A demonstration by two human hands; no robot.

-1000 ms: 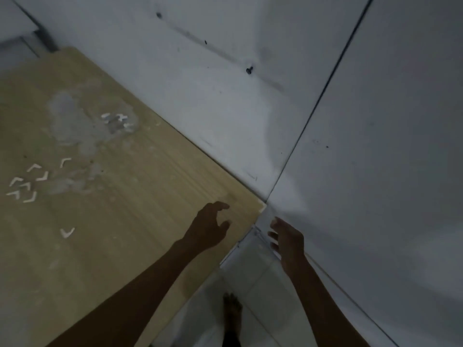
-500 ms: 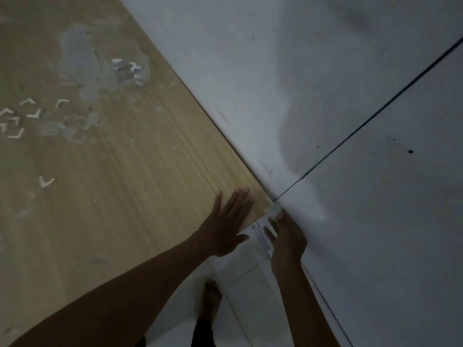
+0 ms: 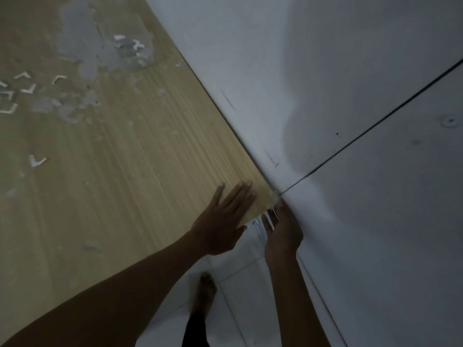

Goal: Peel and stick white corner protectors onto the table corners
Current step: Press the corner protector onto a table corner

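A light wooden table (image 3: 130, 171) fills the left of the view, and its far right corner (image 3: 271, 194) butts against a white wall. My left hand (image 3: 223, 221) lies flat and open on the tabletop just left of that corner. My right hand (image 3: 281, 229) reaches up along the table's side edge, its fingertips at the corner. A small pale piece shows at the corner under those fingertips; I cannot tell whether it is a corner protector. A single white corner protector (image 3: 36, 161) lies on the table to the left. Several more white protectors (image 3: 27, 88) lie at the left edge.
White wall panels (image 3: 350, 121) with a dark seam close off the right side. Grey worn patches and white scraps (image 3: 130, 46) mark the tabletop at the top. Below the table edge, a white tiled floor (image 3: 240, 284) and my bare foot (image 3: 205, 294) are visible.
My left hand went from hovering with curled fingers to lying flat on the table near the corner. My right hand moved up to the corner. The view shifted closer.
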